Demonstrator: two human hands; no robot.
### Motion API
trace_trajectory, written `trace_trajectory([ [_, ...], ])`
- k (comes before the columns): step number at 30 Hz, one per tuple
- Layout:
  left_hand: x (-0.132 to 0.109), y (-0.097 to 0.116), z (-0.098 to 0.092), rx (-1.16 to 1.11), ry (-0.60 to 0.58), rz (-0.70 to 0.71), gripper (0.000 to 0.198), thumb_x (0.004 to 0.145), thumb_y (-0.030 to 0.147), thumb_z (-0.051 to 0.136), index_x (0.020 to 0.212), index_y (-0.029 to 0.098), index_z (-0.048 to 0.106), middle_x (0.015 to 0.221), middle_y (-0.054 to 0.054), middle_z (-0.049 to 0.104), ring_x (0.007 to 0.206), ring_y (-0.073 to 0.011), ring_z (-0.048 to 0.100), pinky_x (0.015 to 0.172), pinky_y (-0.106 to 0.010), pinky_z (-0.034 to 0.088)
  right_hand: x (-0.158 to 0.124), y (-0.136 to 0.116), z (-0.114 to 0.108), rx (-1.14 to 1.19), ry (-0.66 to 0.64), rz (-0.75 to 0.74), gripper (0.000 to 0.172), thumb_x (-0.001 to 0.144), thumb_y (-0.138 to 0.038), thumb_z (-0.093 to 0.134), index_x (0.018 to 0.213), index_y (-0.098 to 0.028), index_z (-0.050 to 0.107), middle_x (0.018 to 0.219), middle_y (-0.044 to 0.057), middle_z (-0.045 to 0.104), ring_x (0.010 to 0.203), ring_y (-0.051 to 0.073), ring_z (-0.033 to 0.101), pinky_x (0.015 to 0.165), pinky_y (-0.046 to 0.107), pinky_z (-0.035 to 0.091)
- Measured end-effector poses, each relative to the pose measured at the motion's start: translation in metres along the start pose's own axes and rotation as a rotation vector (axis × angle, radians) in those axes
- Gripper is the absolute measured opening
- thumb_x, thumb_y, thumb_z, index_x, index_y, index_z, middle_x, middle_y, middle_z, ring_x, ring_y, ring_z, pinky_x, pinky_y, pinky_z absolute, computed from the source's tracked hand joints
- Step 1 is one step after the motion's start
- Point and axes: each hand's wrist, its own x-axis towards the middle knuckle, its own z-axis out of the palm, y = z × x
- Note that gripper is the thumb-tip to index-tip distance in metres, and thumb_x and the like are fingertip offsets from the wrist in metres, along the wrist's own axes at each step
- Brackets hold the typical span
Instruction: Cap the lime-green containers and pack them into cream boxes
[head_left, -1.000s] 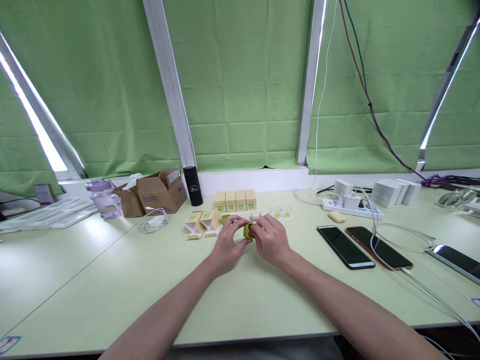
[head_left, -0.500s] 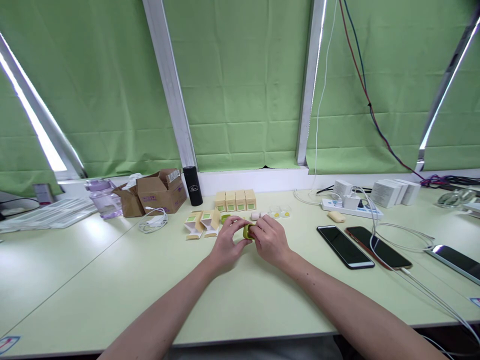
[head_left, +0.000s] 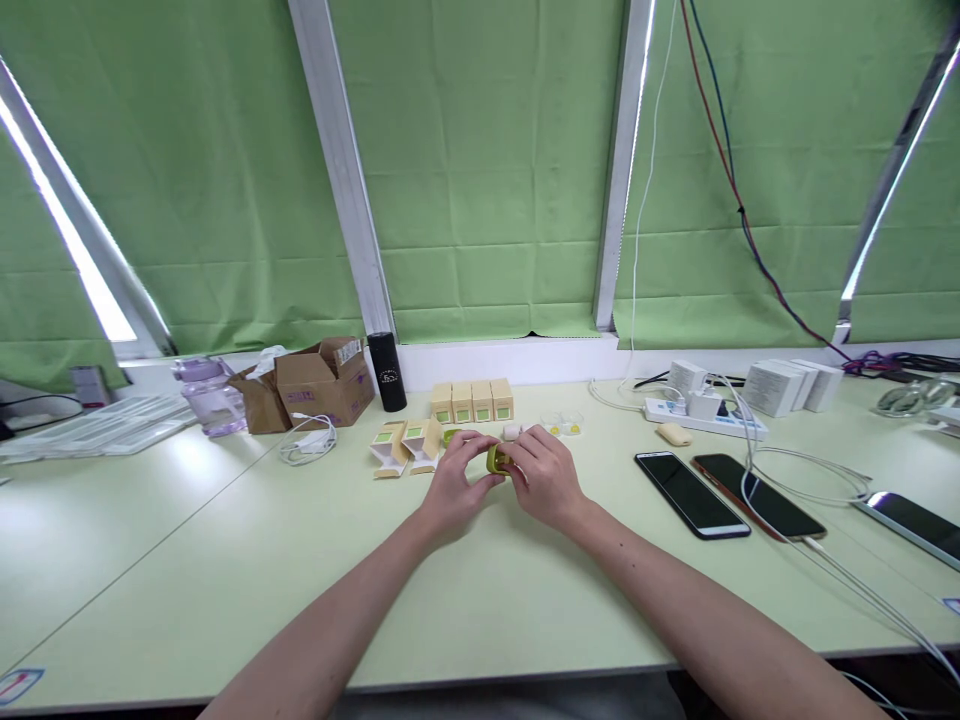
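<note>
Between my two hands is a small olive-green case (head_left: 496, 460), held just above the table. My left hand (head_left: 457, 488) grips its left side with thumb and fingers. The fingers of my right hand (head_left: 546, 478) close on its right side and partly cover it. Behind my hands lie a green piece (head_left: 450, 437), partly hidden, and a small pale pink item (head_left: 511, 432). Two opened small cartons (head_left: 406, 447) lie to the left. Several closed small boxes (head_left: 472, 401) stand in a row farther back. Clear round containers (head_left: 561, 424) sit behind my right hand.
A black cylinder (head_left: 387, 372), a cardboard box (head_left: 322, 385) and a purple bottle (head_left: 212, 400) stand at the back left. Two phones (head_left: 691, 495), (head_left: 757, 496) lie right, near a power strip (head_left: 709, 418), cables and a beige case (head_left: 673, 434).
The fingers of my right hand have shifted slightly on the green case, showing more of its right side. My left hand keeps its grip.
</note>
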Motion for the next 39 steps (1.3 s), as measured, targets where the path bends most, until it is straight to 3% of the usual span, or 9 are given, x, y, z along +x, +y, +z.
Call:
trace_trajectory([
  [7, 0.001, -0.003, -0.001, 0.029, 0.041, -0.005, 0.038, 0.081, 0.015, 0.077, 0.117, 0.024, 0.068, 0.117, -0.009, 0.062, 0.119, -0.0267, 0.059, 0.104, -0.046, 0.052, -0.001, 0.000, -0.005, 0.124, -0.008, 0.013, 0.040, 0.085, -0.005, 0.058, 0.121, -0.020, 0.063, 0.100, 0.009, 0.068, 0.094, 0.026, 0.057, 0.076, 0.040, 0.052],
  [16, 0.001, -0.008, -0.002, 0.088, 0.086, 0.055, 0.040, 0.083, 0.026, 0.080, 0.121, 0.025, 0.068, 0.115, -0.010, 0.061, 0.119, -0.0285, 0.057, 0.104, -0.048, 0.052, -0.002, -0.004, -0.006, 0.188, -0.115, 0.064, 0.059, 0.085, -0.005, 0.056, 0.141, -0.022, 0.048, 0.130, 0.014, 0.064, 0.119, 0.030, 0.061, 0.088, 0.044, 0.060],
  [30, 0.000, -0.007, 0.001, 0.017, 0.091, 0.035, 0.052, 0.081, 0.031, 0.084, 0.128, 0.027, 0.062, 0.124, -0.010, 0.058, 0.124, -0.0283, 0.058, 0.107, -0.049, 0.053, -0.007, -0.004, 0.003, 0.401, -0.139, 0.187, 0.073, 0.082, 0.002, 0.052, 0.148, -0.028, 0.043, 0.133, 0.012, 0.058, 0.119, 0.028, 0.061, 0.090, 0.046, 0.063],
  [35, 0.003, -0.002, -0.001, 0.041, 0.118, -0.022, 0.022, 0.096, 0.033, 0.064, 0.116, 0.025, 0.067, 0.116, -0.010, 0.064, 0.120, -0.0258, 0.059, 0.106, -0.048, 0.051, -0.007, -0.001, 0.006, 0.453, -0.073, 0.251, 0.068, 0.079, 0.004, 0.053, 0.139, -0.028, 0.052, 0.128, 0.011, 0.055, 0.117, 0.026, 0.062, 0.093, 0.045, 0.062],
  [39, 0.005, -0.007, 0.004, -0.017, 0.106, -0.185, 0.019, 0.094, 0.037, 0.063, 0.100, 0.023, 0.074, 0.107, -0.010, 0.069, 0.111, -0.0259, 0.062, 0.098, -0.044, 0.053, -0.008, -0.001, 0.007, 0.471, -0.081, 0.275, 0.066, 0.077, 0.004, 0.054, 0.135, -0.027, 0.054, 0.126, 0.010, 0.056, 0.114, 0.025, 0.063, 0.090, 0.043, 0.062],
])
